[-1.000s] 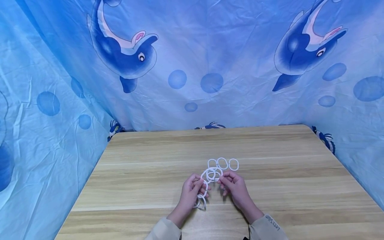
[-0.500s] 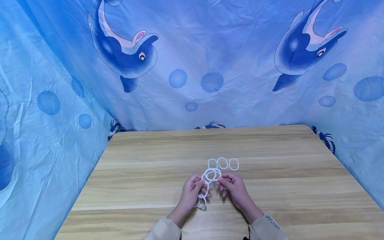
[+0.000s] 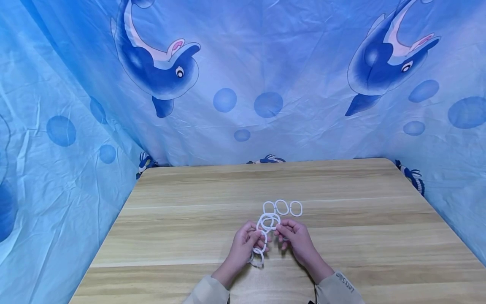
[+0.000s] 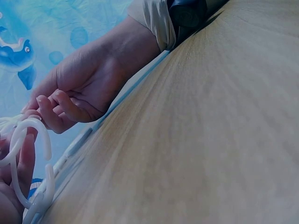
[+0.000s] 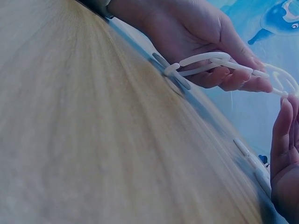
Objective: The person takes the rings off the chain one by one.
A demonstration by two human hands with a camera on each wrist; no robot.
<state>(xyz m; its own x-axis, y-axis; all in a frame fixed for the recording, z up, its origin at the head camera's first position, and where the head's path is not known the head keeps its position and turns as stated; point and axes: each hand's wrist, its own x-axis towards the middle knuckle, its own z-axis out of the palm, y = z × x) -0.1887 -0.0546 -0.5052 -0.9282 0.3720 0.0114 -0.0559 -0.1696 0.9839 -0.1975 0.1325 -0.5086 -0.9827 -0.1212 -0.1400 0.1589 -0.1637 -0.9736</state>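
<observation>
In the head view, my left hand (image 3: 240, 245) pinches a short chain of linked white plastic C-rings (image 3: 266, 240) between thumb and fingers. The chain's lower rings hang under that palm, near the table. Facing it, my right hand (image 3: 298, 241) pinches the right edge of an oval C-ring (image 3: 279, 219), which overlaps the chain's top ring between the hands. Whether these two are linked cannot be told. The left wrist view shows a hanging C-ring (image 4: 46, 140) with a gap in its side. In the right wrist view, chain rings (image 5: 205, 57) trail below my left hand (image 5: 191, 37).
Beyond the hands, a loose ring (image 3: 301, 208) and two more oval rings (image 3: 276, 205) lie in a row on the wood-grain table (image 3: 182, 228). A blue dolphin-print curtain (image 3: 243, 118) hangs behind the table and along its sides.
My left hand has shifted slightly right and toward the body, carrying the chain with it. The right hand stays nearly still, and the ring it pinches has turned a little.
</observation>
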